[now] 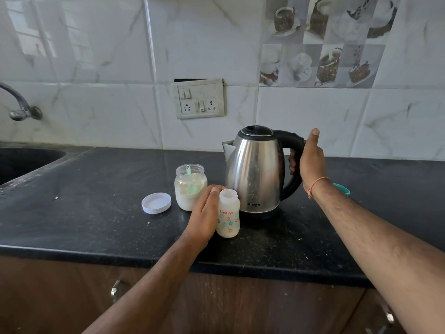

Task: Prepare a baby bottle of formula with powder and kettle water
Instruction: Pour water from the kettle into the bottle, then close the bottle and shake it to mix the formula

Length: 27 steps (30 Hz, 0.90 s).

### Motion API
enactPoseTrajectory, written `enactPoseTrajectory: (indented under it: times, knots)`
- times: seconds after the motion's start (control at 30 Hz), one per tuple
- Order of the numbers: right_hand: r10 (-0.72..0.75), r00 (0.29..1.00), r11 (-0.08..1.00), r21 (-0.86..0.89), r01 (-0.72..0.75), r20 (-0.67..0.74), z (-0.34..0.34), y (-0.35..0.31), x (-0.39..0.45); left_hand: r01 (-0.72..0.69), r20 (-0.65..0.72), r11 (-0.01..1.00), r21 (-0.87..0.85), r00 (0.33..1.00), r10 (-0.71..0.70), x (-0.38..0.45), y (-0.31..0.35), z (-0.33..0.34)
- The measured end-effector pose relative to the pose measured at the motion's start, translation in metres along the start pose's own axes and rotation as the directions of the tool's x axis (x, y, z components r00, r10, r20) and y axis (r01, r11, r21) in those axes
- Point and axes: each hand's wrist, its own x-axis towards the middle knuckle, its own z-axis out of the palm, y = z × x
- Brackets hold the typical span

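Note:
An uncapped baby bottle with a printed label stands upright on the black counter, holding some white contents at the bottom. My left hand wraps around its left side. Right behind it stands a steel kettle with its lid shut and spout pointing left. My right hand grips the kettle's black handle, thumb raised. An open glass jar of white powder with a green scoop inside sits just left of the kettle.
The jar's white lid lies upturned to the left of the jar. A teal object peeks out behind my right wrist. A dark sink and a tap are at the far left. A switch panel is on the tiled wall.

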Motion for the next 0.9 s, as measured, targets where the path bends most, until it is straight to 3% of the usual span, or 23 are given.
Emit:
enactPoseTrajectory:
  times: [0.1, 0.17, 0.23, 0.3, 0.33, 0.43, 0.57, 0.7, 0.9]
  knots:
    - [-0.015, 1.0, 0.995, -0.099, 0.013, -0.014, -0.006, 0.006, -0.005, 0.008, 0.005, 1.0, 0.008, 1.0, -0.008, 0.0, -0.001, -0.001]
    - [-0.186, 0.979, 0.963, -0.213, 0.164, -0.087, -0.01, 0.013, -0.016, 0.007, 0.015, 1.0, 0.013, 1.0, -0.008, 0.001, -0.003, -0.001]
    - [-0.439, 0.878, 0.872, -0.327, 0.364, -0.193, -0.012, 0.022, -0.039, 0.004, 0.027, 1.0, 0.018, 1.0, -0.004, 0.002, -0.003, 0.0]
    - [-0.553, 0.795, 0.819, -0.34, 0.463, -0.249, -0.011, 0.024, -0.074, 0.01, 0.052, 0.999, 0.032, 0.999, -0.011, 0.002, -0.002, 0.001]
    - [-0.584, 0.785, 0.8, -0.311, 0.513, -0.208, -0.011, 0.025, -0.09, 0.016, 0.072, 0.999, 0.046, 0.997, -0.019, 0.002, -0.002, 0.001]
    - [-0.482, 0.871, 0.854, -0.174, 0.491, 0.093, -0.009, 0.023, -0.132, 0.032, 0.127, 0.997, 0.067, 0.991, -0.04, 0.003, -0.005, 0.001]
    - [-0.24, 0.896, 0.88, -0.305, 0.363, 0.375, -0.007, 0.036, -0.159, 0.003, 0.178, 0.996, 0.09, 0.984, -0.019, 0.004, -0.006, 0.001]
    - [-0.128, 0.875, 0.87, -0.371, 0.325, 0.467, -0.008, 0.035, -0.164, -0.029, 0.229, 0.992, 0.12, 0.974, 0.0, 0.003, -0.01, -0.002]
    - [-0.115, 0.866, 0.865, -0.379, 0.328, 0.486, -0.01, 0.032, -0.165, -0.086, 0.389, 0.959, 0.269, 0.921, -0.027, 0.004, -0.016, -0.003]
